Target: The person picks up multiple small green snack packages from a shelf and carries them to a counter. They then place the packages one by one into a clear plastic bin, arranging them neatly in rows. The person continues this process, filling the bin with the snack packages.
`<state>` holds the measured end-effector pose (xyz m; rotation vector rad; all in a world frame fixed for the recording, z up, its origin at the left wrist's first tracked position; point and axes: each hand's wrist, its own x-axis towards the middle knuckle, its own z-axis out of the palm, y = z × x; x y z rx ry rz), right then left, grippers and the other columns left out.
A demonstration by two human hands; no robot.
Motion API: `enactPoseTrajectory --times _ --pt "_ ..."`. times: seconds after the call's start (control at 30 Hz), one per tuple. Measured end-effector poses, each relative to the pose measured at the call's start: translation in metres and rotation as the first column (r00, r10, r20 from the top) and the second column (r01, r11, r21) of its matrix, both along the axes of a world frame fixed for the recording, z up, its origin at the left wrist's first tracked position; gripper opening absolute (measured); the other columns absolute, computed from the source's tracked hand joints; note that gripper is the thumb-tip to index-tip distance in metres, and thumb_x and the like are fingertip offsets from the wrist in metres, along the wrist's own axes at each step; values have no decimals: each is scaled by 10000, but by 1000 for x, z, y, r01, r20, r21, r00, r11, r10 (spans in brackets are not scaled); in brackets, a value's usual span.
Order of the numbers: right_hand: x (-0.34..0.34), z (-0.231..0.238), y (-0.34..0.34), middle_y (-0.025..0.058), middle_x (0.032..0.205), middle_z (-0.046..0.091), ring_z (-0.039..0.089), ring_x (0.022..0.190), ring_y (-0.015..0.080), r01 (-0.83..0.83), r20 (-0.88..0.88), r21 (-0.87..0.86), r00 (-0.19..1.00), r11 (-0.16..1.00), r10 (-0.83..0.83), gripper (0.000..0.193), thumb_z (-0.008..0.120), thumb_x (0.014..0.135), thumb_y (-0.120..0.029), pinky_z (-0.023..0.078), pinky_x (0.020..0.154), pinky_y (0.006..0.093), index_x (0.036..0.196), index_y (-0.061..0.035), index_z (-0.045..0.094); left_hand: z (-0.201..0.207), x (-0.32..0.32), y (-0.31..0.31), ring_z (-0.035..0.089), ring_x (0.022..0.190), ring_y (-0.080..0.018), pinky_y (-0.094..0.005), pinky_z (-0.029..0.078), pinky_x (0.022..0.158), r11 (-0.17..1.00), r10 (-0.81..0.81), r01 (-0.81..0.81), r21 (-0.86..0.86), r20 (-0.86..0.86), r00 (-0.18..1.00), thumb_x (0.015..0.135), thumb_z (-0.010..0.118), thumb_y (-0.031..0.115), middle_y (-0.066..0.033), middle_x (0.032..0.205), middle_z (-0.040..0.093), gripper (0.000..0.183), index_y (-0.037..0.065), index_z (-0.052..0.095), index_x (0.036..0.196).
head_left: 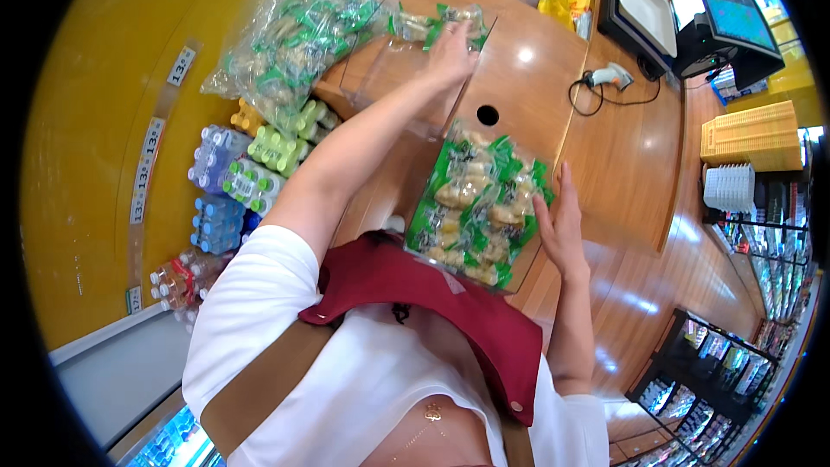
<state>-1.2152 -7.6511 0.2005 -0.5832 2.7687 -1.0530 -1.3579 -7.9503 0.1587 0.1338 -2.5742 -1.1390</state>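
Observation:
My left hand point(452, 56) reaches to the far side of the counter, its fingers closed on a small green and clear food packet point(468, 14) at a clear plastic box point(415, 65). Another such packet lies just left of it. Nearer to me, a second clear box is filled with rows of green-and-clear packets point(475, 199) holding pale, rounded pieces. My right hand point(564, 223) is upright at the right side of these packets, fingers stretched and thumb touching the edge. At the upper left is a large clear bag point(303, 35) of more such packets.
The wooden counter point(527, 104) has a round hole. On its right lie a corded scanner point(610, 77), a tray-topped device point(635, 13) and a screen point(735, 15). Bottle packs point(246, 164) are stacked at the left. Yellow baskets point(752, 136) and stocked shelves stand further right.

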Motion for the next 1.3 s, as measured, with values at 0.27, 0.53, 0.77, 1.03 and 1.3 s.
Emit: enactPoseTrajectory --times 0.27,0.53,0.77,1.03,1.3 --pt "-6 -4 15 246 1271 442 458 1162 391 50 -106 -42 993 998 -54 622 580 849 -158 405 947 422 1379 -31 280 -39 -81 -50 493 1115 -314 -491 358 940 872 138 -64 -484 119 983 720 666 251 -117 1160 549 488 121 496 1158" --pt "-21 8 11 241 1261 422 482 1084 423 -54 -75 -12 996 998 53 610 562 859 -184 440 890 447 1378 -59 270 -34 -56 -65 492 1035 -291 -449 382 849 880 -24 12 -474 -19 1000 727 677 146 -113 1022 558 408 83 530 1103" --pt "-34 23 -3 211 1347 385 400 1230 356 -82 -102 -88 992 993 73 577 605 829 -101 342 1027 401 1334 -6 342 91 8 -61 613 838 -226 -345 471 747 950 -304 309 -30 122 945 773 682 211 -161 924 642 367 24 600 1078" --pt "-21 50 -17 194 1220 478 489 1106 344 -17 -65 -163 998 987 7 568 577 859 -122 400 928 387 1363 -49 325 91 113 23 617 847 -327 -388 486 733 460 -723 888 30 593 355 716 726 234 -184 867 641 401 24 620 1041" --pt "4 23 -25 184 1287 435 448 1172 342 -379 23 76 925 922 379 626 604 838 -212 378 950 428 1373 -69 310 15 150 41 605 839 -350 -435 481 709 518 -726 855 0 529 440 705 713 177 -171 810 616 439 39 530 1079"
